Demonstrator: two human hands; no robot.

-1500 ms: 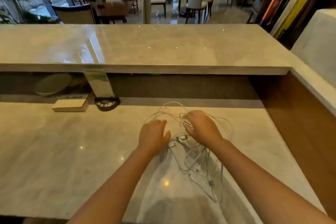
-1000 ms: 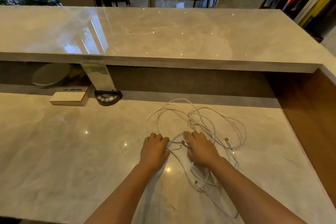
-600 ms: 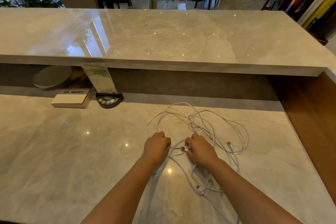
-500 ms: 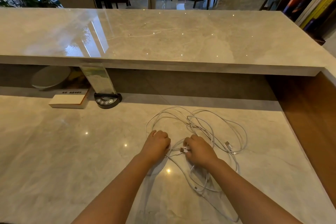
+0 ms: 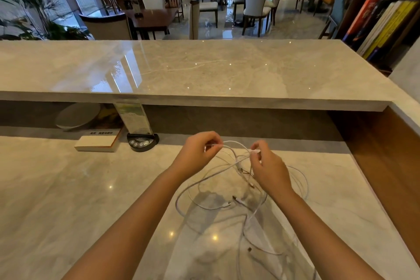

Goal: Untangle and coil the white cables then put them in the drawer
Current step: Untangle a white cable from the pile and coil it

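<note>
White cables [image 5: 236, 191] are lying in a loose tangle on the lower marble counter [image 5: 68, 200], and we are lifting part of them above it. We are pinching one strand near its end with the left hand [image 5: 200, 154], thumb and forefinger curled onto it, the other fingers folded in. We are pinching a white connector end with the right hand [image 5: 269, 167], fingertips closed round it. A short arc of cable is spanning the gap between the two hands, which we are holding near each other but apart. Several strands are hanging from that arc down to the pile. Loops are spreading over the counter below and to the right of the right hand, and more are trailing toward us between the forearms. A few plug ends are showing among the loops.

Behind the left hand, a black round base [image 5: 142, 143] is standing on the counter, carrying an upright clear sign holder. A book [image 5: 97, 143] is lying flat just beside that base. A raised marble ledge [image 5: 204, 70] is running across behind the work area.
</note>
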